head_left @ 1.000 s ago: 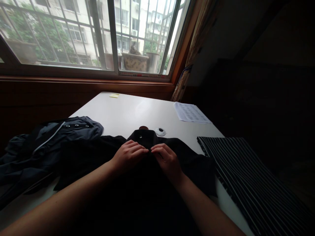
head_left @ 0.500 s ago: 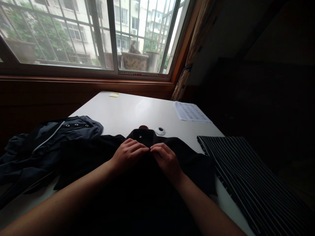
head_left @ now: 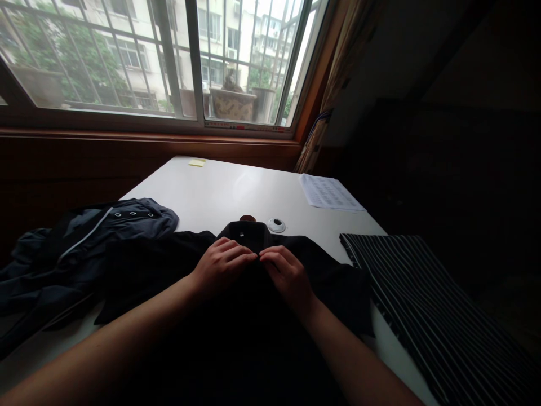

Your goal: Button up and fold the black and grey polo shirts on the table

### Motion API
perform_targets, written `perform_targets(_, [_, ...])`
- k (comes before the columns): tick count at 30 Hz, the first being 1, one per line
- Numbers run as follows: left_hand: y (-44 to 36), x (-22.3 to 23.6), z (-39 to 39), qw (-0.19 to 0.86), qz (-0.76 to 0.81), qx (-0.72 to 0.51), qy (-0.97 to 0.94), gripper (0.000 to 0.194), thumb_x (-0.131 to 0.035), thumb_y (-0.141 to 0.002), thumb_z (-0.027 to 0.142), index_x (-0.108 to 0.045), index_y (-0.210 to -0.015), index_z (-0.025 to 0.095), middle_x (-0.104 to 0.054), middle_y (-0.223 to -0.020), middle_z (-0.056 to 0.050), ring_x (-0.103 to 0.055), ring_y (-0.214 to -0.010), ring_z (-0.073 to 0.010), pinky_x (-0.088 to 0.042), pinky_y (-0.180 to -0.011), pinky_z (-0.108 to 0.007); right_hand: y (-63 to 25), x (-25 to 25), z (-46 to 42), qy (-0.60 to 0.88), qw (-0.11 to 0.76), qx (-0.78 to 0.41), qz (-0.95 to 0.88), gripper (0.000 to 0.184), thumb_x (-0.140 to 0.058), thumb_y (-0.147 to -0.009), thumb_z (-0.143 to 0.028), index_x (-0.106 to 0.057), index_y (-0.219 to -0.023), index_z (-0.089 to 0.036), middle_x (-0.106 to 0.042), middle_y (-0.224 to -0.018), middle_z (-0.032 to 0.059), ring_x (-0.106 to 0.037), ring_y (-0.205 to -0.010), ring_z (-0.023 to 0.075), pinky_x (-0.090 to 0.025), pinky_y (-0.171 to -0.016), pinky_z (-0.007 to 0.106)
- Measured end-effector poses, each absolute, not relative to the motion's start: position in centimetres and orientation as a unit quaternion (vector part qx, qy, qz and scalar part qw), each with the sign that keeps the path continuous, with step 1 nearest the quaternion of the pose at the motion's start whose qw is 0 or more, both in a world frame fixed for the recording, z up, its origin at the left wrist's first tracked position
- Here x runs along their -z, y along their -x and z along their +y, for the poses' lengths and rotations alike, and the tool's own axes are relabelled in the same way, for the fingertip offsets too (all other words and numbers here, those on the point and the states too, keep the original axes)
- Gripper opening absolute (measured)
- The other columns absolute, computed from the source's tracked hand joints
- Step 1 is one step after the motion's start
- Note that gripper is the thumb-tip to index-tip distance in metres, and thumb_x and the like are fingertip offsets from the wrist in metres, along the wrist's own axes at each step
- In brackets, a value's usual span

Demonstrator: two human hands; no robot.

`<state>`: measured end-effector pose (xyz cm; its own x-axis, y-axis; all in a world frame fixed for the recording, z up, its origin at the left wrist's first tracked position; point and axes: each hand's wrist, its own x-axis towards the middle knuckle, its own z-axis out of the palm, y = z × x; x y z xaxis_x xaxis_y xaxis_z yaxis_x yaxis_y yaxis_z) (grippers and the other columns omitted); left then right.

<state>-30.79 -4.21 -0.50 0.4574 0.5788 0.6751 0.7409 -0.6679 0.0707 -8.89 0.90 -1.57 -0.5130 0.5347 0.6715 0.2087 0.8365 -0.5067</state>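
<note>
"What are your fingers doing?"

"My left hand (head_left: pixel 222 262) and right hand (head_left: pixel 289 273) meet near the centre of the frame, each pinching the black shirt (head_left: pixel 253 301) just below its collar (head_left: pixel 249 232). The fingertips nearly touch; whether a button sits between them, it's too dark for me to tell."

"Where's the shirt?"

"Spread over the lower middle, on the white table (head_left: pixel 249 192), collar pointing up the frame. A grey garment (head_left: pixel 141 220) lies at the left, a striped cloth (head_left: pixel 426 287) at the right."

"Which step is this?"

"Close fingertip work at the shirt's front, I'd say."

"And the next move calls for?"

"A light, steady pinch from both hands, I think. Black on black gives my eyes little help."
</note>
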Motion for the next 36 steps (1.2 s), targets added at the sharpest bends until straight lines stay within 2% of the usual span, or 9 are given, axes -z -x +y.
perform_targets(8, [30.8,1.0,-3.9,0.101,-0.382,0.344,0.852,0.017,-0.053,-0.101,0.022,-0.065,-0.113,0.022,-0.076,-0.104,-0.004,-0.068,-0.085,-0.0161,-0.047,-0.079,-0.033,9.0,1.3,0.7,0.221,0.456,-0.177,-0.844,0.015,-0.058,-0.095,-0.014,-0.064,-0.1,-0.026,-0.064,-0.104,0.0059,-0.065,-0.097,0.0202,-0.057,-0.087,0.036])
perform_targets(14, [30.9,1.7,-3.5,0.077,-0.391,0.371,0.839,0.014,-0.056,-0.1,0.024,-0.066,-0.107,0.021,-0.076,-0.099,-0.004,-0.069,-0.084,-0.0162,-0.049,-0.078,-0.033,9.1,1.2,0.6,0.258,0.446,-0.158,-0.842,0.003,-0.064,-0.093,-0.022,-0.065,-0.091,-0.025,-0.06,-0.093,0.005,-0.063,-0.086,0.0198,-0.056,-0.08,0.035])
perform_targets(23, [30.8,1.8,-3.3,0.06,-0.407,0.376,0.83,0.015,-0.056,-0.099,0.026,-0.069,-0.104,0.02,-0.076,-0.095,-0.005,-0.069,-0.085,-0.0175,-0.052,-0.079,-0.033,9.2,1.2,0.7,0.279,0.424,-0.181,-0.843,0.006,-0.065,-0.093,-0.023,-0.071,-0.094,-0.024,-0.064,-0.09,0.005,-0.064,-0.085,0.0206,-0.055,-0.079,0.035])
perform_targets(36, [30.8,1.7,-3.4,0.024,-0.391,0.387,0.835,0.016,-0.057,-0.1,0.025,-0.067,-0.111,0.02,-0.076,-0.099,-0.006,-0.07,-0.088,-0.0188,-0.053,-0.08,-0.034,9.2,1.4,1.4,0.286,0.416,-0.251,-0.826,0.008,-0.069,-0.088,-0.02,-0.071,-0.095,-0.023,-0.064,-0.09,0.0026,-0.064,-0.083,0.018,-0.054,-0.075,0.031])
